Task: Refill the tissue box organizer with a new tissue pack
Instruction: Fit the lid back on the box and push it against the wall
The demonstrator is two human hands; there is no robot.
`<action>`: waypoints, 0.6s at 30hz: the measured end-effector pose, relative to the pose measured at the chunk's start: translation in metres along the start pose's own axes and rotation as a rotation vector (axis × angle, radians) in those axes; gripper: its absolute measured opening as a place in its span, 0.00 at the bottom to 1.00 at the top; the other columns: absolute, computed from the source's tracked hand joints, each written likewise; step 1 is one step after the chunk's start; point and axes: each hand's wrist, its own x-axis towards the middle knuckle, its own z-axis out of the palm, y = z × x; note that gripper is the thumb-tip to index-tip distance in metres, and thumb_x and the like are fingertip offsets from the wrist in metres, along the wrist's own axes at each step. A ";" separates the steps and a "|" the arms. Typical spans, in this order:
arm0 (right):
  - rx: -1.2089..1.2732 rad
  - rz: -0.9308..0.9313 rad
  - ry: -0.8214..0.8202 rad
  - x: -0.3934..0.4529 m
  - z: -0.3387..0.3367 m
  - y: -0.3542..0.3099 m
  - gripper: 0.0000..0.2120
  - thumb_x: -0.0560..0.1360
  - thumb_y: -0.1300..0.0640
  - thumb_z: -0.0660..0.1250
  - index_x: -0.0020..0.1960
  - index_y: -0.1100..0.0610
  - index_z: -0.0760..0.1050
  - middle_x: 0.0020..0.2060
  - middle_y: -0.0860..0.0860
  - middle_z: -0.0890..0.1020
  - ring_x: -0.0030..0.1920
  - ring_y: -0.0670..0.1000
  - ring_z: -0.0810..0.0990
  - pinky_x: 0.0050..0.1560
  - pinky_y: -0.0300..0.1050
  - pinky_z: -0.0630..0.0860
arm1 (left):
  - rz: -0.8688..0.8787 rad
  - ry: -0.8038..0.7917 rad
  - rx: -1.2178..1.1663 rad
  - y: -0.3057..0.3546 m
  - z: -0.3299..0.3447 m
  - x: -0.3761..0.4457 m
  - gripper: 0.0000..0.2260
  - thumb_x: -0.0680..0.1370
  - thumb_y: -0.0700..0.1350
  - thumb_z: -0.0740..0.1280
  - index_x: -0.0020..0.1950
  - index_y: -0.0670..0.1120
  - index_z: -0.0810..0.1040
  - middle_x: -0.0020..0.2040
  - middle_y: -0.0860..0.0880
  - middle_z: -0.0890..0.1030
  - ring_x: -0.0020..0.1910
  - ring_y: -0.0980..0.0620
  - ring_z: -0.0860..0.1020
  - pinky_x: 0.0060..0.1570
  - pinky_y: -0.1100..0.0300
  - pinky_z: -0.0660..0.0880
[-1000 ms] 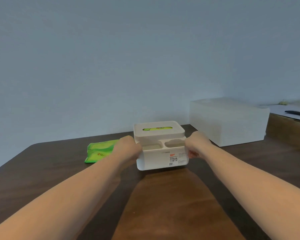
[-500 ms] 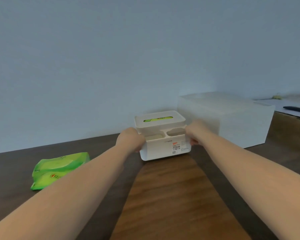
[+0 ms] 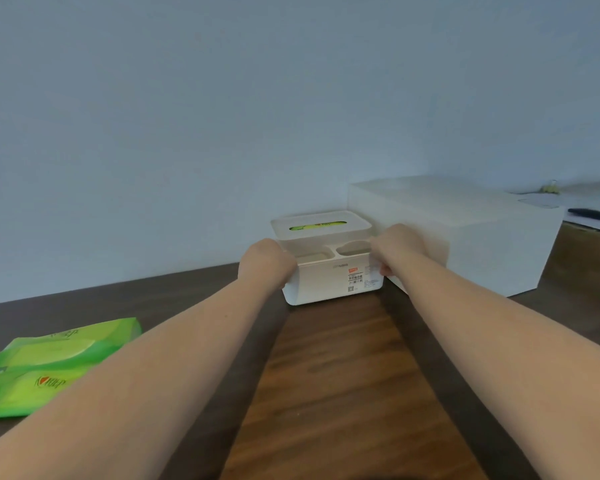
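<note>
A large white box stood just beyond the right hand. Between that and the left hand, both closed on its ends, sat the organizer; green tissue packs lay well left.

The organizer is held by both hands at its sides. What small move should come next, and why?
Probably lift off the lid. Both hands, left and right, grip the organizer, its lid is on, and the new pack lies apart on the table.
</note>
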 end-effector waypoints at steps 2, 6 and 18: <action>0.009 -0.016 0.025 0.003 0.003 0.003 0.13 0.76 0.60 0.61 0.33 0.60 0.70 0.25 0.55 0.77 0.22 0.52 0.75 0.25 0.39 0.65 | -0.012 0.007 -0.014 0.001 0.001 0.001 0.10 0.71 0.36 0.59 0.30 0.42 0.70 0.24 0.47 0.74 0.25 0.50 0.71 0.26 0.62 0.64; -0.006 -0.025 0.008 0.001 0.002 0.004 0.11 0.74 0.63 0.60 0.33 0.60 0.71 0.26 0.55 0.77 0.23 0.53 0.76 0.24 0.40 0.66 | -0.010 0.007 -0.053 -0.002 0.002 0.002 0.11 0.73 0.40 0.58 0.31 0.41 0.73 0.24 0.47 0.77 0.26 0.49 0.74 0.28 0.61 0.67; -0.072 0.003 -0.085 -0.034 -0.016 0.014 0.08 0.73 0.65 0.57 0.38 0.63 0.72 0.34 0.59 0.83 0.30 0.57 0.81 0.39 0.45 0.79 | -0.012 -0.036 -0.029 -0.034 -0.013 -0.044 0.22 0.78 0.52 0.52 0.37 0.41 0.78 0.33 0.45 0.84 0.39 0.45 0.82 0.45 0.55 0.75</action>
